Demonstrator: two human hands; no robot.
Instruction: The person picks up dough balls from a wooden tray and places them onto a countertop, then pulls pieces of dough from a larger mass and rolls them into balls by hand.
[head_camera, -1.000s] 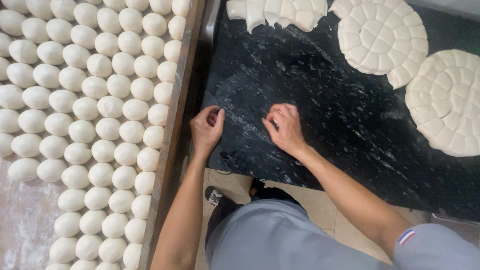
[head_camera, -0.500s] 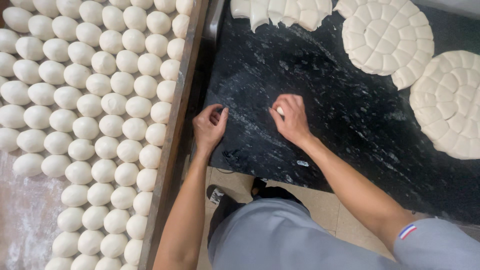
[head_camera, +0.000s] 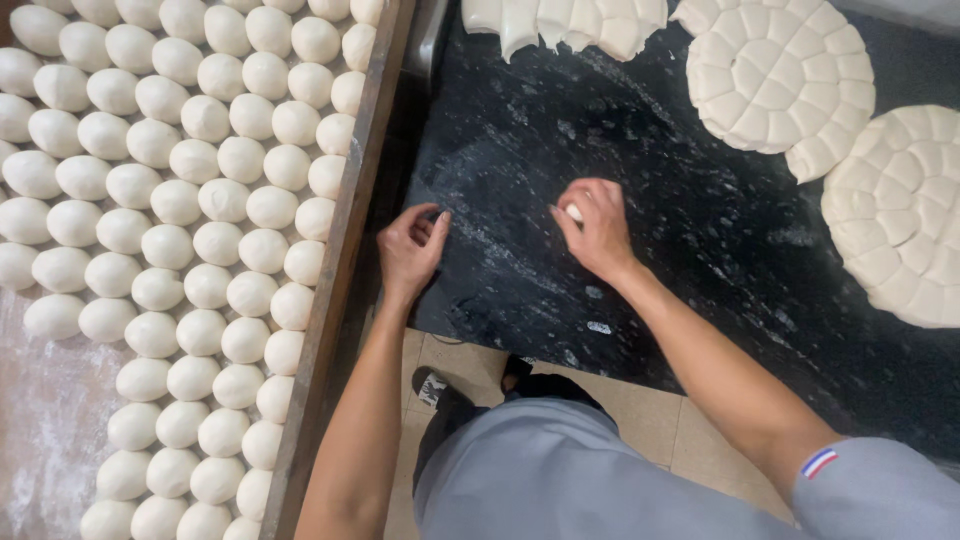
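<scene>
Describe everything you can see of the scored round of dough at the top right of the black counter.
The scored dough round is a pale, off-white flat disc, pressed into many small segments: a ring of wedges around rows of squarish pieces. It looks soft and matte. It lies flat on the dark speckled counter, near the far edge. A notch at its lower right suggests some pieces are missing. It lies close to another scored round at its lower right; whether they touch is unclear. Neither hand touches it.

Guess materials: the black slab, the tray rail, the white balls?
Slab: looks like polished dark stone, marble or granite, with white flecks and veins and a slight sheen; could be imitation. Rail: worn brown wood, grain and scuffed edge visible. Balls: soft matte raw dough, smooth and slightly flattened, beside a flour-dusted patch. The right hand pinches a small piece.
</scene>
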